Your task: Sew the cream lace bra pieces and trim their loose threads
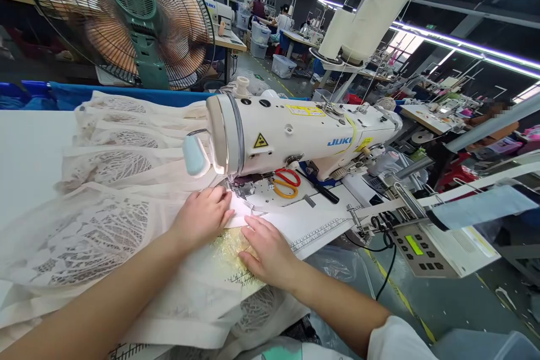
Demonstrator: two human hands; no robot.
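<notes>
L hand (206, 214) is on the thin, pale lace cloth (105, 225), right by the needle end of the big white sewing machine (287, 132). Its fingers are close together & bent down a bit; can't tell if it's pinching the cloth or just pressing. R hand (270, 253) is just beside it, lying flat on the cloth w/ fingers near each other & thumb out wide. B/w the hands is a smooth white strip (236, 220). The cloth lies in soft folds on the table (34, 140), L of the machine, & hangs over the front edge. Scissors (287, 183) w/ red & orange handles lie under the machine's arm. A big fan (130, 17) is at the back L, tall thread cones (379, 11) stand up behind the machine, & a box w/ a green screen (439, 250) is on the R
</notes>
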